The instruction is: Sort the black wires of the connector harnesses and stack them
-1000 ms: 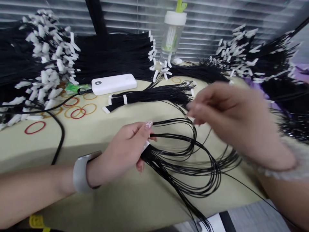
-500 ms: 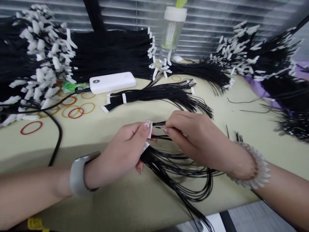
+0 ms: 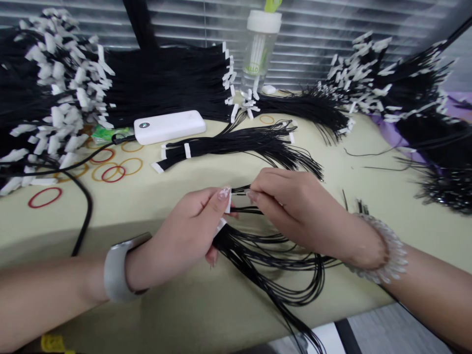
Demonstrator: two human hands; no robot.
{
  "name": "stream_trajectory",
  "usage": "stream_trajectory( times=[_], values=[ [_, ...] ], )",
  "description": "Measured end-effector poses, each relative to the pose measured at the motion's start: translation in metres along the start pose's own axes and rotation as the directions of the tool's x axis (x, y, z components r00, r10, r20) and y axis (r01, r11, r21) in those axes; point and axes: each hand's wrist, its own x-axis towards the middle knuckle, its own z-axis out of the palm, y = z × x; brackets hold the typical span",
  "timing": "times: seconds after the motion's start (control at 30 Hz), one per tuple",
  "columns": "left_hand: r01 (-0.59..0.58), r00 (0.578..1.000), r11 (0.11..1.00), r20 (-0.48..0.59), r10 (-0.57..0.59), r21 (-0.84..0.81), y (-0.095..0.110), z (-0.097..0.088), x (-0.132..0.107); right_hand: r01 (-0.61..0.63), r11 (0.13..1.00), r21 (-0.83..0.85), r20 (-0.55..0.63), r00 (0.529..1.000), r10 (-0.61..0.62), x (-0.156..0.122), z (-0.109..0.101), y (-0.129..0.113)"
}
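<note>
My left hand [image 3: 191, 223] grips a white connector [image 3: 228, 202] between thumb and fingers, with black wires running out of it to the right. A second white connector [image 3: 220, 226] sits lower in the same hand, and a thick fan of black wires [image 3: 254, 263] hangs from it, looping over the table's front edge. Close by on the right, my right hand [image 3: 295, 211] is closed in a pinch on thin black wire just beside the upper connector. Its fingers hide the exact wire end.
Behind my hands lies a bundle of black wires [image 3: 228, 142] with white connectors. A white power bank [image 3: 169, 127], rubber bands [image 3: 113, 173] and a black cable [image 3: 88, 211] are on the left. Piled harnesses [image 3: 165, 83] and a water bottle [image 3: 260, 51] line the back.
The whole view has shifted slightly. My hands keep almost the same pose, both still holding the connector and wire.
</note>
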Motion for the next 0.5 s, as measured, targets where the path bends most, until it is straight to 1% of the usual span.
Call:
stream_trajectory(
  times=[0.2,0.37,0.5],
  values=[
    [-0.016,1.000,0.999,0.009,0.016,0.032,-0.0002,-0.0009,-0.0012,0.028,0.999,0.027,-0.038,0.999,-0.027,0.0006,-0.0002,0.0008],
    [-0.025,0.999,0.999,0.028,0.024,0.041,0.0006,-0.0013,-0.0009,0.078,0.996,-0.031,0.043,0.996,-0.077,-0.0002,0.0012,0.0016],
    [-0.045,0.998,0.998,0.051,0.043,0.040,0.0019,-0.0001,0.0003,0.059,0.997,-0.053,-0.009,0.998,-0.060,-0.0008,0.0048,-0.0001]
  ],
)
